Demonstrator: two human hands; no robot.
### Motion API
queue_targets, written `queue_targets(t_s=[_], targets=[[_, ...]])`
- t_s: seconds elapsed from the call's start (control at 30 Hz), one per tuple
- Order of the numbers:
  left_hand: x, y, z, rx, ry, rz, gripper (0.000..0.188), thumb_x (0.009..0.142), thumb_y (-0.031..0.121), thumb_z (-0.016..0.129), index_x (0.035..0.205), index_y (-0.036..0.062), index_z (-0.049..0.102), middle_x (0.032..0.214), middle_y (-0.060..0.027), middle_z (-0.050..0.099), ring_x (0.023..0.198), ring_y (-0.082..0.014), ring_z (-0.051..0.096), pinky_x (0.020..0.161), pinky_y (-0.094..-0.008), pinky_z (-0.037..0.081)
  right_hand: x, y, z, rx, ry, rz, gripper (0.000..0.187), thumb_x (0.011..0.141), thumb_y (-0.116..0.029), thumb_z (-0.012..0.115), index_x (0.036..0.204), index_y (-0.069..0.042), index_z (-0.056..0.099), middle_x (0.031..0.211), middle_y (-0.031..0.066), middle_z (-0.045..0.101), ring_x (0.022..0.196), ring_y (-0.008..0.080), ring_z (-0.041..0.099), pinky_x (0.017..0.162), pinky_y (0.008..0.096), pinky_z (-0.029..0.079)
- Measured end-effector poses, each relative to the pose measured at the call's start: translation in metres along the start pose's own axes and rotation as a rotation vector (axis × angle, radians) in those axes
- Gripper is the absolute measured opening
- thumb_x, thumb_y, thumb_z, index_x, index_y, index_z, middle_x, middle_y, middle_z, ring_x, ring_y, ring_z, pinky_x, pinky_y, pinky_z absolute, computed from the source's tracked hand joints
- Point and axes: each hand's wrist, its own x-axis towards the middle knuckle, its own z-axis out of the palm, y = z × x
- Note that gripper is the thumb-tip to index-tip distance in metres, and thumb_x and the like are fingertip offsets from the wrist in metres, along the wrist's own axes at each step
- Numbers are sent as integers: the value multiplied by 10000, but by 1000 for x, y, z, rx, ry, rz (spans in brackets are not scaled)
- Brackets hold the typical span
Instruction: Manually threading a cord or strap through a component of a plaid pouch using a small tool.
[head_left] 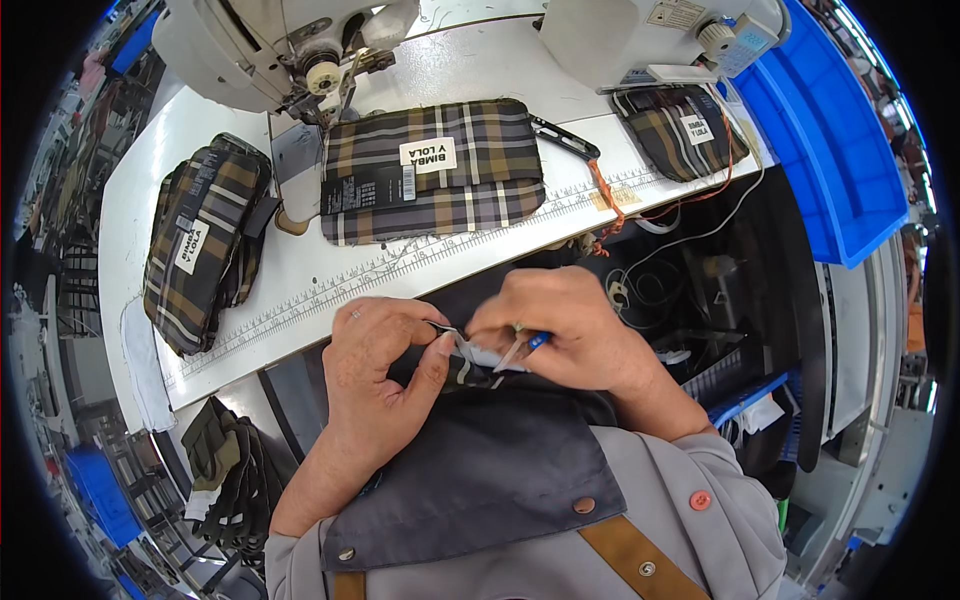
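In front of my apron, my left hand (385,365) pinches the edge of a small dark plaid fabric piece (462,372) with a pale grey side showing. My right hand (570,325) is curled close beside it, its fingertips smeared by motion at the fabric. A small blue thing (539,340) sticks out between the right fingers, and a thin pale strip (510,353) hangs by them. What the blue thing is, I cannot make out. Beyond my hands, a plaid fabric panel (490,150) with a white label and a black tag lies on the white sewing table (300,270).
A sewing machine (240,60) stands over the table's far side. Plaid pieces are stacked at the left (215,245) and right (650,125). Black thread snips (566,137) on an orange cord lie beside the panel. A blue bin (800,150) sits at the right.
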Motion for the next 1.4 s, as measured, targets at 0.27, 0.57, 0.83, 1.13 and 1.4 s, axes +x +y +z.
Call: queue_targets(t_s=[0.27,0.57,0.83,1.13,1.4], targets=[[-3,-8,10,-120,39,-72,121,806,31,735,776,50,619,908,-52,704,791,-206,641,747,-311,463,-6,56,-121,-829,452,172,171,1022,-105,552,1031,3,683,848,94,629,750,150,533,694,290,440],[-3,-11,14,-54,33,-15,139,793,44,746,779,68,610,916,-36,705,772,-209,629,733,-322,429,-2,91,-192,-975,435,362,243,927,-276,656,1117,-142,726,953,92,640,793,273,652,733,364,511],[-3,-8,16,-26,31,12,143,784,31,741,771,71,604,914,-28,709,785,-212,632,754,-324,430,-6,93,-203,-1322,549,396,368,920,-445,632,1123,-154,731,998,103,637,886,297,677,760,414,531],[-5,-11,18,-66,114,23,125,766,22,723,779,76,611,914,-27,699,802,-214,636,754,-323,429,-2,16,-83,-420,227,152,195,827,-153,766,938,-2,714,817,78,636,682,163,543,628,284,427],[-10,-11,11,-30,182,32,130,753,35,737,797,86,625,1000,-14,678,850,-204,629,744,-314,425,11,9,12,-106,38,-107,166,813,-98,774,929,-8,697,876,91,678,732,189,623,632,308,484]])
